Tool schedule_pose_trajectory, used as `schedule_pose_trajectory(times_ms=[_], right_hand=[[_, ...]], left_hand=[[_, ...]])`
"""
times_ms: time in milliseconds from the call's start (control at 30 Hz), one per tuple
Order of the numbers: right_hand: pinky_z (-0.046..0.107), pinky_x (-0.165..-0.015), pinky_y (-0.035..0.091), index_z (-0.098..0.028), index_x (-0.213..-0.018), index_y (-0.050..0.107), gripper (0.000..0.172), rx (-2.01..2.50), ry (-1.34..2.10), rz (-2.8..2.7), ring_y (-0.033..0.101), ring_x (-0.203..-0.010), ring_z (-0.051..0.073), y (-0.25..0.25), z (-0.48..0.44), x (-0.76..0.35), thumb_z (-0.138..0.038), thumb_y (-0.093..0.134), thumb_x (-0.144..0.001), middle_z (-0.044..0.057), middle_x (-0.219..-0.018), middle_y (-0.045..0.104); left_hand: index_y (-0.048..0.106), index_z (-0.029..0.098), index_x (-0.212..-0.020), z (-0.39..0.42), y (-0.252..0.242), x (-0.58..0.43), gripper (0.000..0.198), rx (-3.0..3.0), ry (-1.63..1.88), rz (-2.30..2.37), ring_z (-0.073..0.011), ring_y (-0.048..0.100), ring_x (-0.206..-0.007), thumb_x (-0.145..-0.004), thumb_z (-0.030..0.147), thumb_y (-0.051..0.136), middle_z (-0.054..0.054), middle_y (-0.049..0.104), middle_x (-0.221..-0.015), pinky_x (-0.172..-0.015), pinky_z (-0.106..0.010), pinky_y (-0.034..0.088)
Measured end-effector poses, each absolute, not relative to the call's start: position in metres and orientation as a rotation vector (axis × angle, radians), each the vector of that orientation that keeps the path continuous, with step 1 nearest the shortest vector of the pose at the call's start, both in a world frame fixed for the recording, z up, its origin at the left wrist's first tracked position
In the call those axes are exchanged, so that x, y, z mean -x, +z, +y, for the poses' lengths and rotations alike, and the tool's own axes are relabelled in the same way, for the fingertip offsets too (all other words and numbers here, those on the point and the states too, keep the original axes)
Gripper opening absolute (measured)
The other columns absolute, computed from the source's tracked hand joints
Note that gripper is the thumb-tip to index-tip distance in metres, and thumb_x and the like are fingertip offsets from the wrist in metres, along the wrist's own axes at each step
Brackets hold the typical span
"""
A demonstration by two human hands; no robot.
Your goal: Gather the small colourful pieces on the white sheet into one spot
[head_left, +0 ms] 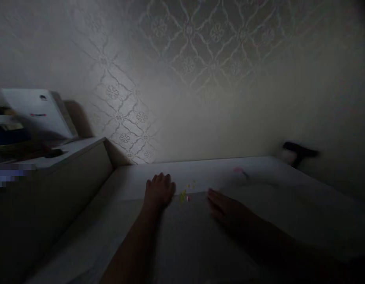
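Note:
The scene is dim. My left hand (159, 190) rests on a white table (132, 170), back upward, with its fingers curled under. Whatever may be inside that hand is hidden. To its right lie small yellow pieces (183, 195) and a tiny pink piece (187, 198), too small to name. My right hand (225, 206) is on the other side of these pieces, slightly blurred, its fingers stretched out toward them and nothing visible in it. Beneath both hands seems to lie a pale sheet (188, 232), its far edge near the small pieces.
A blurred pink item with a dark end (238, 170) lies farther back on the right. By the right edge stands a black object (299, 150). At left, a higher cabinet (84, 169) carries a white box (37, 112) and clutter. A patterned wall (212, 110) closes the back.

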State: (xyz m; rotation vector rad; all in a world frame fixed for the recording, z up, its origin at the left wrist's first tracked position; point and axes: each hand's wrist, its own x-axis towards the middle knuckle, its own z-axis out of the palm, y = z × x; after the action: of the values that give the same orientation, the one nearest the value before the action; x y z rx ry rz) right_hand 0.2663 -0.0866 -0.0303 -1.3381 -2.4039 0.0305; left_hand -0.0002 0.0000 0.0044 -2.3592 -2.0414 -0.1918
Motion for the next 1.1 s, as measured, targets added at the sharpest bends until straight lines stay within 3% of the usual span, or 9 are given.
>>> schedule_pose_trajectory(times_ms=[367, 733, 1100], right_hand=[[0.046, -0.115, 0.040, -0.004, -0.139, 0.055, 0.052, 1.283, 0.084, -2.468, 0.045, -0.140, 0.029, -0.015, -0.047, -0.218, -0.037, 0.043, -0.101, 0.023, -0.146, 0.053], [0.041, -0.104, 0.050, -0.014, -0.117, 0.068, 0.032, 1.489, -0.105, -2.404, 0.061, -0.124, 0.027, -0.022, -0.058, -0.281, -0.027, 0.046, -0.098, 0.018, -0.136, 0.063], [0.043, -0.089, 0.057, -0.017, -0.102, 0.069, 0.030, 1.710, -0.355, -2.232, 0.071, -0.099, 0.027, -0.035, -0.029, -0.377, -0.027, 0.041, -0.098, 0.017, -0.109, 0.073]], left_hand=[[0.045, 0.023, -0.145, -0.002, 0.004, 0.000, 0.052, 2.349, -0.186, -2.027, -0.0293, 0.037, -0.145, -0.101, 0.044, 0.029, -0.014, 0.042, -0.157, -0.114, -0.051, 0.030], [0.048, 0.019, -0.143, -0.002, 0.006, -0.001, 0.053, 2.375, -0.205, -2.029, -0.0322, 0.038, -0.143, -0.100, 0.043, 0.029, -0.016, 0.043, -0.156, -0.113, -0.055, 0.030], [0.047, 0.022, -0.144, 0.001, 0.002, 0.001, 0.052, 2.361, -0.202, -2.026, -0.0300, 0.038, -0.144, -0.100, 0.043, 0.030, -0.015, 0.043, -0.156, -0.114, -0.054, 0.031]])
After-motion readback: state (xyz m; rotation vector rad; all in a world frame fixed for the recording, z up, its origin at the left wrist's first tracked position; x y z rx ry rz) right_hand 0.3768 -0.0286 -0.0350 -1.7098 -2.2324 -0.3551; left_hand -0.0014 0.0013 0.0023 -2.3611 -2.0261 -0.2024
